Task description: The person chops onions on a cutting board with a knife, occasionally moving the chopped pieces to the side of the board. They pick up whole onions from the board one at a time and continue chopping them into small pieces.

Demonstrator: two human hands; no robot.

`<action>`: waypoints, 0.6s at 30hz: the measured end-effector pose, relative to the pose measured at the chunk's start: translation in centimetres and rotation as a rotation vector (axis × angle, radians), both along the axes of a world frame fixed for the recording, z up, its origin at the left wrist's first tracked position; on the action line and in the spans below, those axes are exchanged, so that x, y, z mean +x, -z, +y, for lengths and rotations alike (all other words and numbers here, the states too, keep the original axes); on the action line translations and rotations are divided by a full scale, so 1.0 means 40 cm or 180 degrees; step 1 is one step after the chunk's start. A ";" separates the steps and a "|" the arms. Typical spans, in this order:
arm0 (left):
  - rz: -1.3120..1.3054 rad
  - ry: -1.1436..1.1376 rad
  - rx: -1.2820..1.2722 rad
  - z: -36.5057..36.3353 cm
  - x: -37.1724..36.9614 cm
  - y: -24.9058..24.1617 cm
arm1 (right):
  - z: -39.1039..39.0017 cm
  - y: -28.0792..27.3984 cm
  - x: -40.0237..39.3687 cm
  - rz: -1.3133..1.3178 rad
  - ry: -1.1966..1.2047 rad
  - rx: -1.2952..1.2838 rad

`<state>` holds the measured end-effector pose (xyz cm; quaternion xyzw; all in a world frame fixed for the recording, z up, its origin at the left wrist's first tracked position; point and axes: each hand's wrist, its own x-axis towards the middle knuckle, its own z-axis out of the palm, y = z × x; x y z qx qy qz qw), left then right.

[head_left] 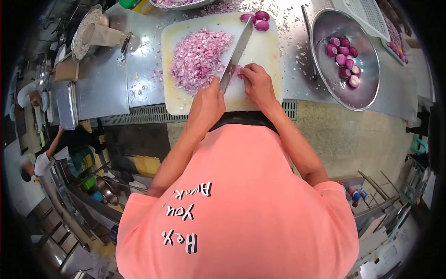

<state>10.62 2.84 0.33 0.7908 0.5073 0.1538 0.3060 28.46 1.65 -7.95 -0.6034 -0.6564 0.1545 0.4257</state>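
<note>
My left hand (207, 104) is wrapped round the handle end of a large kitchen knife (242, 43), its long blade pointing away from me over the cutting board (265, 51). Just right of the blade, my right hand (257, 83) has its fingers curled on a small piece of red onion (237, 72), partly hidden by the fingertips. Left of the knife lies a broad heap of chopped red onion (197, 60). Several peeled red onion pieces (261, 24) sit at the board's far right corner, near the knife's tip.
A steel bowl (371, 79) with peeled onions (344, 53) stands at right. Behind it is a white perforated basket (367, 16). At left are a plastic measuring jug (100, 35), a small knife (124, 46) and a metal tray (67, 104). Another person (44, 162) is at far left.
</note>
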 end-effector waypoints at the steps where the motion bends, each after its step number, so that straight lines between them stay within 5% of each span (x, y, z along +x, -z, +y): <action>1: 0.0045 -0.0133 -0.0080 -0.012 -0.001 -0.009 | 0.006 -0.004 -0.003 0.0019 0.0020 0.0012; 18: 0.0455 -0.0132 -0.0588 -0.010 0.015 0.014 | 0.024 0.001 -0.007 0.0137 -0.0011 -0.0442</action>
